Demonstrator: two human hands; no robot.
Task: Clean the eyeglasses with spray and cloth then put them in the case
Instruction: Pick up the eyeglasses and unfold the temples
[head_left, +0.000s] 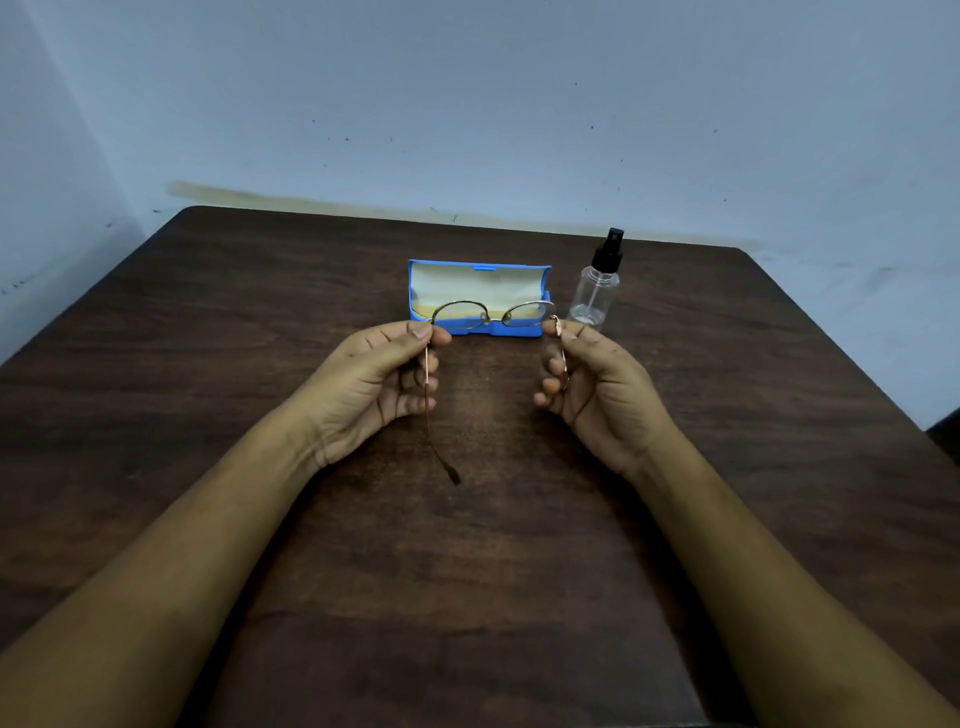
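Thin gold-framed eyeglasses (490, 315) hang above the table with both temples unfolded, lenses facing away from me. My left hand (376, 387) pinches the left temple near its hinge. My right hand (597, 387) grips the right temple, fingers curled round it. Just behind the lenses lies the blue case (423, 291), open, with a pale lining and what looks like a yellowish cloth inside. A clear spray bottle (597, 291) with a black nozzle stands upright right of the case.
Everything sits on a dark wooden table (208, 364) pushed against a pale blue wall. The table's right edge drops away at the far right, and a wall corner lies to the left.
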